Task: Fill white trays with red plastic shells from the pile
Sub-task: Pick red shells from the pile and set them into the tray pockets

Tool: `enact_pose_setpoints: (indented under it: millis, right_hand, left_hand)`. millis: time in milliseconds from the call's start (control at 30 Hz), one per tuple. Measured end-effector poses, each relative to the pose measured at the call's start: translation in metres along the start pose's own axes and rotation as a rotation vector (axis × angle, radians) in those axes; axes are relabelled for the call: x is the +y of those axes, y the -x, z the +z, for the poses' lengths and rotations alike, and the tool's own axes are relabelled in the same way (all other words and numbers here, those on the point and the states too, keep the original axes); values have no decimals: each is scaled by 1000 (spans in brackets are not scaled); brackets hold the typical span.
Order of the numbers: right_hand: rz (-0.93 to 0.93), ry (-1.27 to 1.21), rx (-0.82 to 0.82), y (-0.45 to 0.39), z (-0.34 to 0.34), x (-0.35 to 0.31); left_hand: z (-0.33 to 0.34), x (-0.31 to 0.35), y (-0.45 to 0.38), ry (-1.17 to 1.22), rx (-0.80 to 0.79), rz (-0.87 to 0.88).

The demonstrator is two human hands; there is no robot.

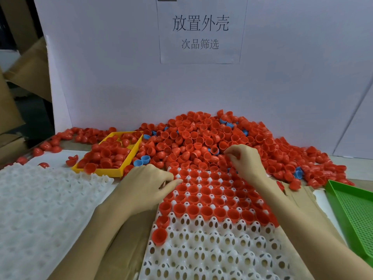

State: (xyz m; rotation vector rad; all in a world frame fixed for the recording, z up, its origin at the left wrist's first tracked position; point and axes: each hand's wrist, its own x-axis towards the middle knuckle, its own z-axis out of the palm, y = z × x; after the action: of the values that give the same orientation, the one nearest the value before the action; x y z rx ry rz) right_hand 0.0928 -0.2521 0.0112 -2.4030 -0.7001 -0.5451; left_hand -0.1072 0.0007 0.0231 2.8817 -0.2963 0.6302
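At centre frame the left hand (pixel 149 184) rests on the white tray (pixel 212 249), fingers loosely extended, holding nothing visible. The right hand (pixel 245 160) curls at the pile of red shells (pixel 201 138); whether it pinches one is unclear.

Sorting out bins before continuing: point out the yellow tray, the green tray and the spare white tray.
yellow tray (pixel 96 171): head view, near rim.
green tray (pixel 355 209): head view, mesh floor.
spare white tray (pixel 46 203): head view, bare top surface.
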Motion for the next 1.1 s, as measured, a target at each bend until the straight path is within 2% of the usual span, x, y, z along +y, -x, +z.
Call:
enact_pose_setpoints:
  millis: [67, 133, 233, 333, 400, 500, 600, 667, 733, 800, 867, 933, 1000, 1100]
  right_hand:
    - [28, -100, 74, 8, -12, -3]
    - [81, -244, 65, 21, -26, -9]
    - [146, -513, -53, 47, -45, -26]
    - [162, -773, -234, 74, -59, -50]
    - [141, -807, -361, 86, -60, -61]
    - [117, -841, -514, 95, -58, -69]
    - [89, -923, -557, 98, -59, -70]
    - [139, -1011, -533, 96, -61, -68]
    - [199, -1055, -487, 95, -65, -62]
    - [242, -1031, -417, 93, -69, -55]
    - [285, -1031, -359, 92, -72, -49]
    - [323, -1043, -322, 91, -74, -46]
    - [344, -1057, -313, 90, -75, -44]
    - [336, -1012, -300, 89, -76, -40]
  left_hand:
    - [2, 1, -1, -39, 67, -18]
    - [3, 6, -2, 3, 160, -33]
    - [4, 25, -4, 237, 229, -56]
    - [7, 52, -5, 519, 189, -59]
    - [9, 69, -4, 644, 152, -30]
    - [11, 79, -2, 667, 204, 1]
    - [10, 77, -3, 690, 208, -1]
    - [8, 69, -6, 702, 199, -20]
    - [4, 46, -9, 622, 302, -93]
    - [-1, 7, -8, 352, 459, -223]
    - [-7, -36, 2, 60, 536, -383]
    - [-6, -69, 16, -116, 512, -542]
    - [-1, -84, 24, -186, 400, -668]
    - [4, -88, 25, -203, 310, -715]
